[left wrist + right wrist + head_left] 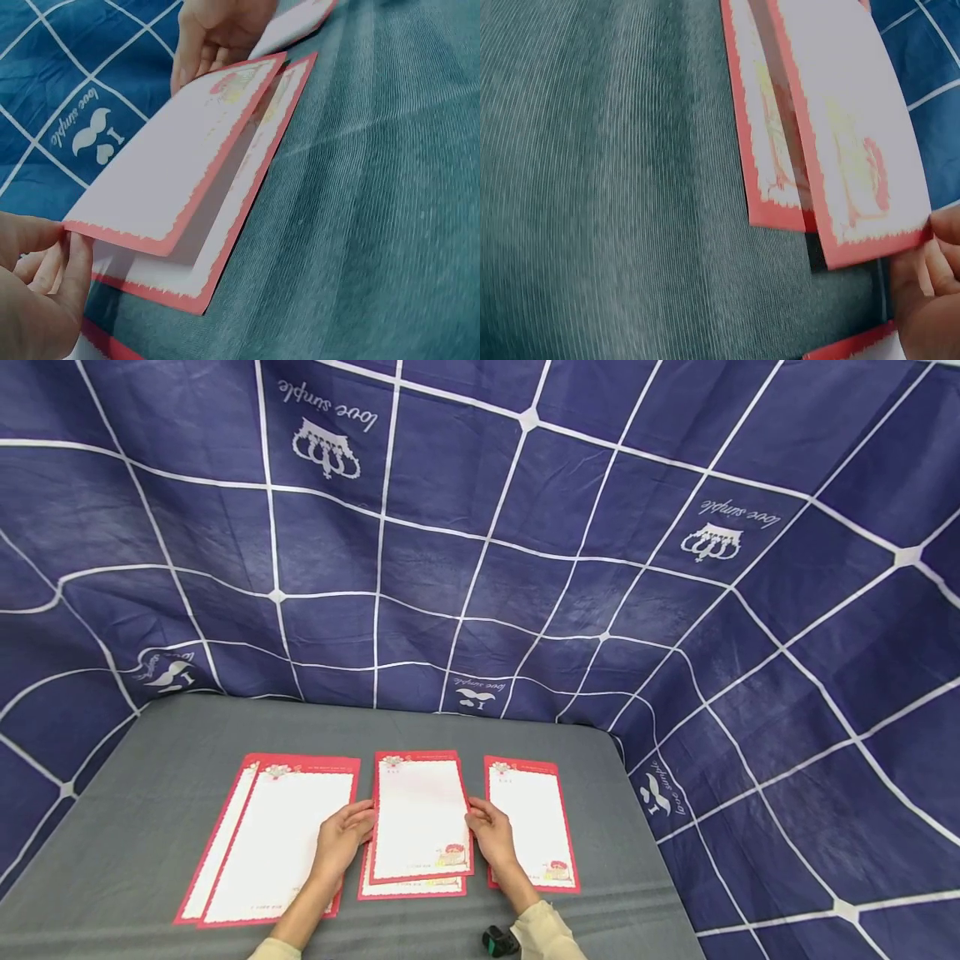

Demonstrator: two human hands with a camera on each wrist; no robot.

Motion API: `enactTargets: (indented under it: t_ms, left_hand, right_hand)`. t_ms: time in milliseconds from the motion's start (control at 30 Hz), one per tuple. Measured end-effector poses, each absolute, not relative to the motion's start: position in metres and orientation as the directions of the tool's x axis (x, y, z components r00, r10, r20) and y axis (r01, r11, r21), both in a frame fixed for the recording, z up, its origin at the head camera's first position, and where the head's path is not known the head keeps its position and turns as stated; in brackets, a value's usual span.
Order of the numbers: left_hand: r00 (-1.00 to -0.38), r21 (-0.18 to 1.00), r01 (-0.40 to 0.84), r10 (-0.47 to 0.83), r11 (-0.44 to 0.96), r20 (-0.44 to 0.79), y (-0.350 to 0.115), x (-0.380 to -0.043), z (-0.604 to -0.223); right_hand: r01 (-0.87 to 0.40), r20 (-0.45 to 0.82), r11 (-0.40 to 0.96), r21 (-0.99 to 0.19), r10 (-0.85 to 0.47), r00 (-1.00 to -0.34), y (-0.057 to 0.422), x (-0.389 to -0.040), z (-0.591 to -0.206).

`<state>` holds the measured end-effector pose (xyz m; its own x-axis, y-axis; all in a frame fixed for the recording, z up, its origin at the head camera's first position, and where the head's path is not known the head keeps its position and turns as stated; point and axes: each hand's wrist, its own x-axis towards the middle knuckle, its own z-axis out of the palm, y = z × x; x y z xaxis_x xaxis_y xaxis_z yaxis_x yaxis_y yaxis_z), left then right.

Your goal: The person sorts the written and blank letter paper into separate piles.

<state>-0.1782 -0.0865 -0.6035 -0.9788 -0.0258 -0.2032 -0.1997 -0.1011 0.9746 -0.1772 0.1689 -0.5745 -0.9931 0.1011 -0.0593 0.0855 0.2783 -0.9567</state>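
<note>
A red-bordered sheet of paper point(420, 814) is held level between both hands, just above a second sheet point(412, 888) of the same kind on the table. My left hand point(345, 837) pinches its left edge between thumb and fingers. At the opposite edge, my right hand point(491, 833) pinches it the same way. The left wrist view shows a gap between the held sheet point(172, 157) and the lower sheet point(202, 289). Printed flowers mark its top corner, and a red and yellow picture fills the bottom right one.
Left of my hands, two overlapping red-bordered sheets point(277, 843) lie on the grey cloth-covered table point(172, 752). Another such sheet point(528, 818) lies to the right. A small black object point(498, 941) is by my right sleeve. A blue checked curtain point(450, 527) encloses the table's back and sides.
</note>
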Motion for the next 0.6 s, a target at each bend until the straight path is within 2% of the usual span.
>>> enactTargets:
  t_ms: [133, 267, 600]
  left_hand:
    - [-0.971, 0.966, -0.229, -0.036, -0.119, -0.235, -0.083, -0.176, -0.605]
    - [-0.969, 0.966, -0.233, -0.051, -0.115, -0.24, -0.081, -0.176, -0.606]
    - [-0.972, 0.974, -0.214, -0.082, -0.078, -0.22, -0.079, -0.175, -0.602]
  right_hand:
    - [0.145, -0.112, 0.215, -0.966, 0.16, -0.981, 0.171, -0.182, -0.591]
    - [0.154, -0.12, 0.174, -0.973, 0.194, -0.974, 0.174, -0.186, -0.604]
    - [0.144, -0.132, 0.035, -0.989, 0.233, -0.964, 0.174, -0.189, -0.607]
